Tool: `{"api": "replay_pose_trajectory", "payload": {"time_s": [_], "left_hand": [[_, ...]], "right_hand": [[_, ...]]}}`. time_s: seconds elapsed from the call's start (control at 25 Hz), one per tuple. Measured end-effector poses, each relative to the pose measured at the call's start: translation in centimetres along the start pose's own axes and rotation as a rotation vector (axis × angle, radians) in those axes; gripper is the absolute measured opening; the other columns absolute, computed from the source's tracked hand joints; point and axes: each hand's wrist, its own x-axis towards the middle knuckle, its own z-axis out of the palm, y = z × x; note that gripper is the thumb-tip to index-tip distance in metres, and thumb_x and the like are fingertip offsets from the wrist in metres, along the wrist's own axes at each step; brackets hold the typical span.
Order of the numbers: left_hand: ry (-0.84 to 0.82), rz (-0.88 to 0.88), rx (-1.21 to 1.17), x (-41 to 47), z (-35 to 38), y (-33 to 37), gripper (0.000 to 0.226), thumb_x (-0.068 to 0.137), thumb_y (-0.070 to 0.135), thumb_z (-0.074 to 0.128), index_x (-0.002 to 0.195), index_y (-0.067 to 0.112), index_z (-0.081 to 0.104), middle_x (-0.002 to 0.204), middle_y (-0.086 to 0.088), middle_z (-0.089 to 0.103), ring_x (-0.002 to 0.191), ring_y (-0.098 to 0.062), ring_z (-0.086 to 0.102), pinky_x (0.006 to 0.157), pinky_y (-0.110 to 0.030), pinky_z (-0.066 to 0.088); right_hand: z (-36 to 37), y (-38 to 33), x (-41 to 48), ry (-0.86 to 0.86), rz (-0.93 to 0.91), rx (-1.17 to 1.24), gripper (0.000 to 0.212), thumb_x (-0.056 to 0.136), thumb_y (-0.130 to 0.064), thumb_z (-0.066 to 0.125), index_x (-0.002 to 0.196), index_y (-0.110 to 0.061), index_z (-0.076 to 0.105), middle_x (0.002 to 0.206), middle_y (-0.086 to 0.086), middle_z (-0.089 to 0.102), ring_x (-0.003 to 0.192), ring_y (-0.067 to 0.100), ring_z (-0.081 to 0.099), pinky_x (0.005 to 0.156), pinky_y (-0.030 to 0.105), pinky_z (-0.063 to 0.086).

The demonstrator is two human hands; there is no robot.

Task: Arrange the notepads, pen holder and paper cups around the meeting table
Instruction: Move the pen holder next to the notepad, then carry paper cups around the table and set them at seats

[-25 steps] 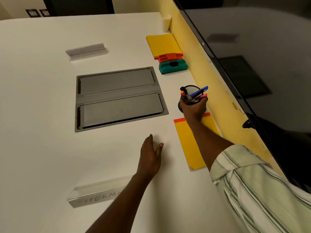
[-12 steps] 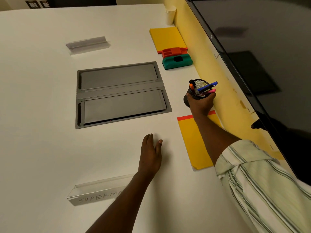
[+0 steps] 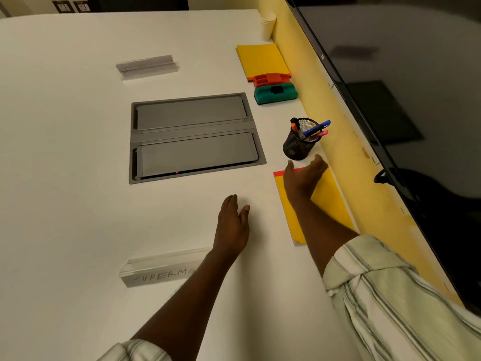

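Our right hand [image 3: 303, 178] hovers with its grip spread, empty, just short of the pen holder [image 3: 299, 143] standing at the bench [image 3: 78, 152] edge, where a careless brush could tip it.

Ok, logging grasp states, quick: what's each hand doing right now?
Left hand: open, flat on the table, holding nothing.
Right hand: open, fingers relaxed just short of the pen holder, holding nothing.
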Motion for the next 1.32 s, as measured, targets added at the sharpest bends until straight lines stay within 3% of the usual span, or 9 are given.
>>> {"api": "replay_pose_trajectory", "payload": {"time_s": [0.12,0.24,0.36,0.56,0.76,0.96,1.16,1.32], "left_hand": [[-0.002,0.017,0.027,-2.1,-0.6,-0.4,0.053,0.1,0.031,0.039,0.146,0.008,0.027,0.154,-0.009,0.028,0.142,-0.023,0.029,0.117,-0.041,0.026],[0.016,0.032,0.089,-6.1,-1.3,-1.4,0.052,0.1,0.026,0.039,0.147,0.006,0.025,0.155,-0.009,0.026,0.144,-0.021,0.022,0.12,-0.034,0.019],[0.038,0.035,0.113,-11.1,-1.8,-2.6,0.051,0.1,0.022,0.038,0.147,0.007,0.025,0.156,-0.008,0.025,0.146,-0.019,0.017,0.118,-0.028,0.014],[0.096,0.022,0.099,-18.4,-3.4,-3.8,0.047,0.1,0.02,0.037,0.145,0.006,0.03,0.153,-0.009,0.029,0.144,-0.022,0.023,0.119,-0.031,0.018],[0.232,-0.009,0.042,-25.5,-5.6,-4.1,0.048,0.099,0.025,0.039,0.142,0.005,0.033,0.145,-0.011,0.04,0.137,-0.023,0.034,0.115,-0.032,0.028],[0.436,-0.154,-0.007,-32.4,-7.3,-4.7,0.047,0.098,0.03,0.041,0.136,0.002,0.038,0.136,-0.013,0.045,0.131,-0.026,0.038,0.107,-0.031,0.03],[0.645,-0.25,-0.026,-40.1,-9.6,-6.1,0.049,0.098,0.027,0.042,0.14,0.002,0.035,0.138,-0.013,0.045,0.13,-0.024,0.039,0.106,-0.03,0.031],[0.816,-0.305,0.026,-46.4,-13.9,-7.2,0.043,0.098,0.025,0.045,0.133,0.001,0.041,0.132,-0.015,0.048,0.125,-0.026,0.042,0.103,-0.032,0.033]], "right_hand": [[-1.5,0.5,-6.1,-0.059,-0.104,-0.079,0.053,0.088,-0.021,0.064,0.133,-0.003,0.043,0.133,0.017,0.047,0.119,0.028,0.05,0.086,0.025,0.046],[-3.8,1.1,-12.8,-0.155,-0.243,-0.074,0.042,0.089,-0.02,0.064,0.124,-0.001,0.05,0.121,0.017,0.055,0.108,0.028,0.057,0.08,0.024,0.046],[-6.6,1.8,-18.1,-0.242,-0.329,-0.121,0.036,0.09,-0.021,0.061,0.121,-0.005,0.051,0.117,0.013,0.058,0.105,0.026,0.059,0.082,0.033,0.053],[-10.9,1.9,-25.2,-0.291,-0.437,-0.168,0.028,0.091,-0.023,0.06,0.113,-0.007,0.056,0.11,0.009,0.061,0.102,0.027,0.059,0.083,0.038,0.048],[-14.2,1.4,-32.5,-0.412,-0.492,-0.145,0.023,0.09,-0.024,0.058,0.106,-0.008,0.057,0.106,0.007,0.06,0.098,0.028,0.058,0.08,0.041,0.046],[-17.0,0.5,-38.7,-0.715,-0.562,-0.095,0.034,0.088,-0.018,0.056,0.119,-0.007,0.05,0.119,0.012,0.048,0.101,0.03,0.053,0.083,0.044,0.049],[-19.2,-2.0,-46.1,-0.841,-0.77,-0.013,0.031,0.092,-0.017,0.055,0.12,-0.005,0.051,0.125,0.01,0.046,0.109,0.027,0.051,0.082,0.039,0.049],[-21.8,-5.8,-53.0,-0.942,-0.898,0.106,0.03,0.092,-0.019,0.053,0.118,-0.005,0.051,0.123,0.011,0.047,0.111,0.029,0.049,0.087,0.043,0.047]]}}
